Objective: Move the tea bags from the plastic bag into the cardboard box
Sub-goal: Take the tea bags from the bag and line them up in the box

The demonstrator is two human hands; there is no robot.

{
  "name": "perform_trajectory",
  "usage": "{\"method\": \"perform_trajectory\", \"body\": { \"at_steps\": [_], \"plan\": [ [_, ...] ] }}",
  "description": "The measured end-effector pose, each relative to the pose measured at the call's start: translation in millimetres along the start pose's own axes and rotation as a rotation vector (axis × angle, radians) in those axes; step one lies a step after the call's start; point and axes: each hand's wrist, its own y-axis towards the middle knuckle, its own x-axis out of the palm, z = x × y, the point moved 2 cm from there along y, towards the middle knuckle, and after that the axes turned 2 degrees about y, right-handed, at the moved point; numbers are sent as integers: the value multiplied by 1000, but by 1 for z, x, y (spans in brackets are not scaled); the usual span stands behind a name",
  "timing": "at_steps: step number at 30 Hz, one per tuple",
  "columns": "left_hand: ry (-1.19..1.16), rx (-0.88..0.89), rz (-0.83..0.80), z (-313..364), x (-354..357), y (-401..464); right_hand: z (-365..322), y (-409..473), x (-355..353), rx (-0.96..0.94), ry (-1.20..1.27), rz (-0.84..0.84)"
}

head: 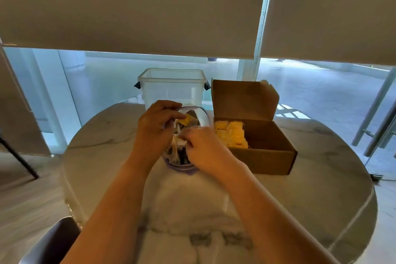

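Round pale marble worktop (310, 188), viewed from above. Clear plastic bag (201, 117) stands open at centre, holding a jumble of tea bags in yellow and pale wrappers (186, 121). Left hand (155, 125) grips the bag's near-left rim, fingers curled over the edge, thumb by a yellow sachet. Right hand (202, 146) reaches into the bag mouth, fingertips pinching pale sachets (exact count unclear). Brown cardboard box (267, 156) sits just right of the bag, lid flap raised; a batch of yellow tea bags (232, 135) is stacked in its left half. Transparent plastic tub (171, 88) stands behind the bag.
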Motion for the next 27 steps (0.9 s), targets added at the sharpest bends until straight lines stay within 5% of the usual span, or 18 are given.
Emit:
{"method": "perform_trajectory", "body": {
  "at_steps": [3, 10, 27],
  "plan": [
    [4, -5, 0, -1, 2, -1, -1, 17, 23, 51, -314, -149],
    [29, 88, 18, -5, 5, -1, 5, 15, 35, 40, -455, -5],
    [12, 77, -6, -1, 7, -3, 6, 16, 29, 83, -331, 71]
  ]
}}
